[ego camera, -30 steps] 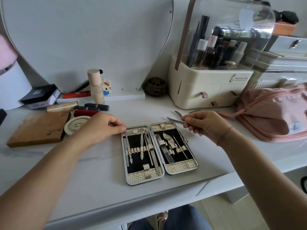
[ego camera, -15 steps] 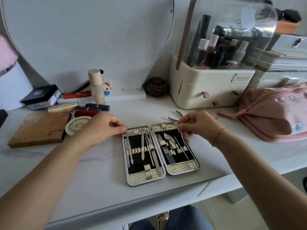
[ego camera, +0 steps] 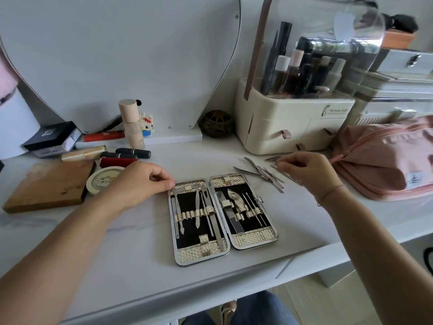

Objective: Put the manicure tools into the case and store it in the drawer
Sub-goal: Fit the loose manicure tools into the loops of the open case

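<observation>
The manicure case (ego camera: 255, 239) lies open and flat on the white desk, with several metal tools strapped into both halves. My left hand (ego camera: 140, 181) rests at its top left corner, fingertips pinched on the rim. A small pile of loose metal tools (ego camera: 262, 172) lies just behind and to the right of the case. Over that pile is my right hand (ego camera: 307, 171), thumb and forefinger closed on the end of a thin flat tool (ego camera: 289, 176) that still lies on the desk.
A cream cosmetic organiser with small drawers (ego camera: 293, 127) stands behind the tools, and a pink pouch (ego camera: 384, 160) lies at the right. Lipsticks (ego camera: 132, 152), a round tin (ego camera: 103, 179), a wooden board (ego camera: 49, 184) and a bottle (ego camera: 131, 124) crowd the left. The desk's edge runs close in front.
My right hand slid a thin tool into the case's right half, then drew back right to the loose pile. The left hand has stayed on the case's corner.
</observation>
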